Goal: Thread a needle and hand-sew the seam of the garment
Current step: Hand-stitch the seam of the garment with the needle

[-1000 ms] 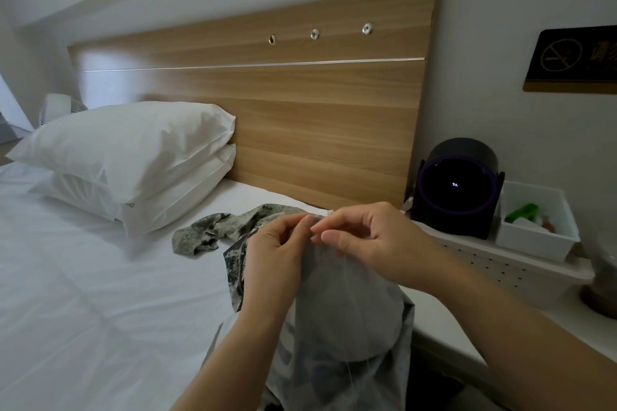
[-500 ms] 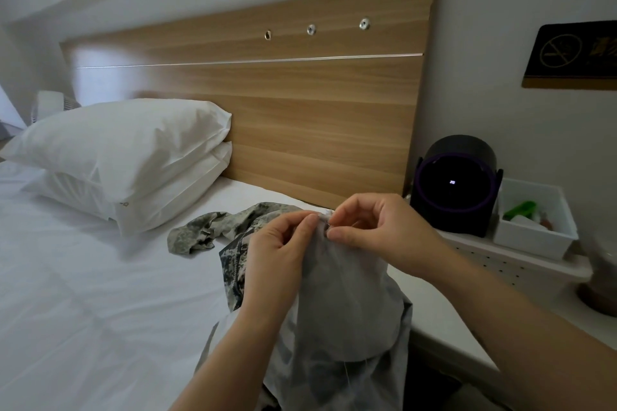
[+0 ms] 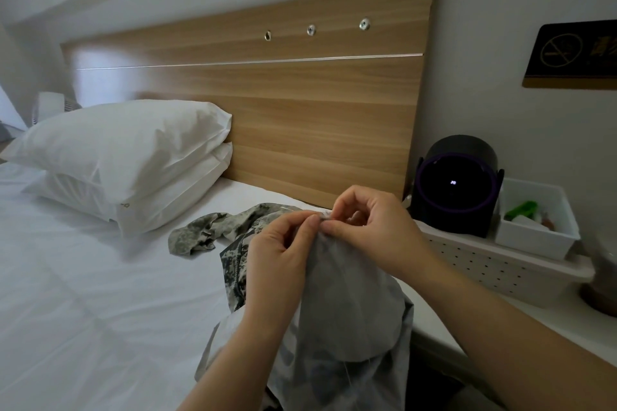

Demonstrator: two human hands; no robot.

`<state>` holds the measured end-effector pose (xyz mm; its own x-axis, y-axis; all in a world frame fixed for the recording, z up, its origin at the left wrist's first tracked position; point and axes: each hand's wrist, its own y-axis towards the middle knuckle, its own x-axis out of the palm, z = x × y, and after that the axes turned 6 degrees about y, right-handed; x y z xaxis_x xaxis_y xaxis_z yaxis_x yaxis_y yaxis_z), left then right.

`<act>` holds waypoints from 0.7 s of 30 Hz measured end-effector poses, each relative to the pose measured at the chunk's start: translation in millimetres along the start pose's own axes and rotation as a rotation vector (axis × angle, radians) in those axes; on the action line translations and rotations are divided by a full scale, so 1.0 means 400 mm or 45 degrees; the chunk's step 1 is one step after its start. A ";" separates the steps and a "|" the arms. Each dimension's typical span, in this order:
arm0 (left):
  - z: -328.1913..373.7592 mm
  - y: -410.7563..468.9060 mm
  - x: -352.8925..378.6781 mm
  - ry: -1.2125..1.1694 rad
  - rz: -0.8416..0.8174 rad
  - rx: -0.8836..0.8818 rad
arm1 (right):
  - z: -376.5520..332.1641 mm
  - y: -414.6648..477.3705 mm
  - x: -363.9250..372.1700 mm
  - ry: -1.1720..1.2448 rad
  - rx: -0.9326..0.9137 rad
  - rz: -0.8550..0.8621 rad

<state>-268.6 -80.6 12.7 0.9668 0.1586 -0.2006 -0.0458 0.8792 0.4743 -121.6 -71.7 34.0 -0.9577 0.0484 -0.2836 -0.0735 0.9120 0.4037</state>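
The left hand still pinches the garment edge, held up at 6 o'clock over the bed. At its 3 o'clock, the right hand pinches the same edge, fingers curled tighter than before.

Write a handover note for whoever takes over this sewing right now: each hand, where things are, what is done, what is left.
Left hand pinches the garment at its top edge, grey side facing you.
Right hand pinches the same edge beside it, at a small glint, probably the needle.
The garment's other end lies on the bed.
Done: sewing seems under way.
Left: rest of the seam; how much cannot be told.
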 end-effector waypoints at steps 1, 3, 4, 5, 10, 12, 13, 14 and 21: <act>0.001 -0.002 0.000 -0.002 -0.015 0.021 | -0.003 0.002 -0.008 0.029 0.068 -0.008; 0.004 -0.005 -0.003 -0.015 -0.053 0.057 | -0.012 0.014 -0.032 0.133 0.241 0.020; 0.005 -0.007 -0.005 -0.028 -0.081 0.065 | -0.015 0.021 -0.046 0.144 0.330 -0.003; 0.006 -0.008 -0.005 -0.043 -0.118 0.070 | -0.018 0.026 -0.057 0.112 0.405 -0.089; 0.010 -0.011 -0.010 -0.075 -0.291 0.090 | -0.019 0.032 -0.058 0.372 0.608 -0.549; 0.010 -0.013 -0.013 -0.051 -0.319 0.093 | -0.019 0.035 -0.057 0.545 0.652 -0.510; 0.009 -0.013 -0.015 -0.045 -0.328 0.090 | -0.019 0.037 -0.055 0.591 0.666 -0.491; 0.007 -0.013 -0.018 -0.049 -0.330 0.075 | -0.022 0.038 -0.051 0.620 0.669 -0.471; -0.007 0.001 -0.037 -0.298 -0.377 -0.204 | -0.025 0.064 -0.083 1.394 0.751 0.335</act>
<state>-283.6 -81.5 13.6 0.9742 -0.2025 -0.0991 0.2227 0.9332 0.2822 -94.4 -54.1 62.6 -0.6737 0.1512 0.7234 0.0177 0.9819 -0.1887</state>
